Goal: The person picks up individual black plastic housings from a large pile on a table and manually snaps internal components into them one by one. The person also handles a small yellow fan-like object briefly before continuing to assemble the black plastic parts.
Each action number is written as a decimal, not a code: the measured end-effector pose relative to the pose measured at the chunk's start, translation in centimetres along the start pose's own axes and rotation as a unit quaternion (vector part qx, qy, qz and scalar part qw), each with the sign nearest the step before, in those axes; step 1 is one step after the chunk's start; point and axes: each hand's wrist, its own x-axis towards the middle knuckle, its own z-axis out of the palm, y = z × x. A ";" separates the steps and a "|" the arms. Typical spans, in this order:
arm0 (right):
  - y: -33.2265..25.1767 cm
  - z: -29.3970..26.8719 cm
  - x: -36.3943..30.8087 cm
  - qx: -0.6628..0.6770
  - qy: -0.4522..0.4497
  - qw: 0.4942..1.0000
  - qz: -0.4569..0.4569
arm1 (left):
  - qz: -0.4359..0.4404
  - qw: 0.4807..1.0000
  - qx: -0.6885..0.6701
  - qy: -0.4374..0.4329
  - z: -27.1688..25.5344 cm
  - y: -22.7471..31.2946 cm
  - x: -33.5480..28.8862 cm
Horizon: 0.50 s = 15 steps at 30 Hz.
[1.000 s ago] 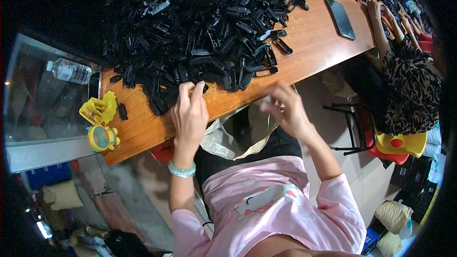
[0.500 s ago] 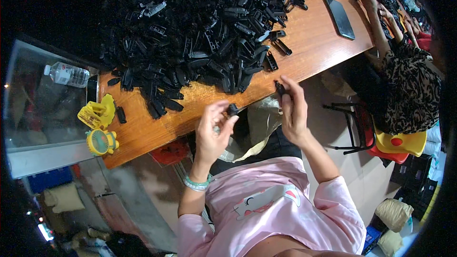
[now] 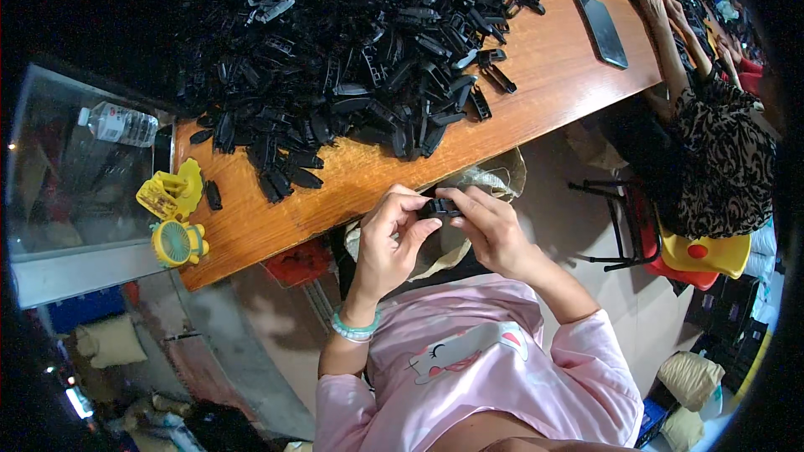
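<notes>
A small black plastic part point(image 3: 439, 208) is held between both hands, in front of the table's near edge and above my lap. My left hand point(image 3: 392, 234) pinches its left end between thumb and fingers. At the other end, my right hand point(image 3: 490, 230) grips it with the fingertips. Whether it is one piece or two joined cannot be made out, as the fingers cover much of it. Beyond the hands, a big heap of similar black plastic parts point(image 3: 360, 75) covers much of the wooden table point(image 3: 352, 188).
A black phone point(image 3: 601, 31) lies on the table's right side. A small yellow-green fan point(image 3: 177, 243) and a yellow holder point(image 3: 172, 192) stand at the left edge. Under the near edge hangs an open pale sack point(image 3: 507, 174). A co-worker in a patterned top point(image 3: 722, 151) works at the right.
My hands, apart before with a black piece in each, have come together. The right hand moved left and down toward the left one, and both now grip the black part.
</notes>
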 end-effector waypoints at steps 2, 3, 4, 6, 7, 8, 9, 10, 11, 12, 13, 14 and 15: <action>0.5 0.2 -0.1 -0.011 0.004 1.000 -0.021 | 0.017 1.000 0.024 0.003 0.2 0.7 0.3; 0.6 0.2 -0.1 -0.022 0.007 0.999 -0.044 | 0.017 1.000 0.023 0.002 0.3 0.8 0.4; 0.6 0.1 0.0 -0.023 0.007 0.999 -0.044 | 0.015 1.000 0.026 0.008 0.5 0.8 0.4; 0.6 -0.2 0.2 -0.042 -0.025 0.998 -0.042 | 0.015 0.999 0.028 0.015 0.7 0.8 0.5; 0.5 -0.3 0.2 -0.043 -0.025 0.998 -0.042 | 0.013 0.999 0.030 0.019 0.7 0.7 0.5; 0.5 -0.4 0.1 -0.059 -0.030 0.997 -0.037 | 0.011 0.999 0.032 0.023 0.8 0.6 0.6; 0.4 -0.5 0.1 -0.074 -0.035 0.996 -0.031 | 0.012 0.999 0.032 0.022 0.7 0.6 0.7; 0.1 -0.7 0.3 -0.075 -0.033 0.996 -0.031 | 0.016 0.999 0.045 0.013 0.5 0.4 0.8; -0.3 -1.1 0.6 -0.084 -0.057 0.994 -0.032 | 0.019 0.998 0.059 0.005 0.4 0.4 0.9; -0.6 -1.3 0.9 -0.093 -0.080 0.992 -0.033 | 0.020 0.998 0.059 0.003 0.4 0.7 1.0; -0.7 -1.4 1.1 -0.094 -0.077 0.992 -0.032 | 0.002 0.999 0.048 0.012 0.4 1.4 0.9; -0.7 -1.4 1.3 -0.074 -0.065 0.995 -0.013 | -0.016 0.999 0.037 0.020 0.5 1.8 0.8; -0.8 -1.3 1.4 -0.052 -0.053 0.997 0.005 | -0.081 0.995 -0.030 0.056 0.9 1.7 0.5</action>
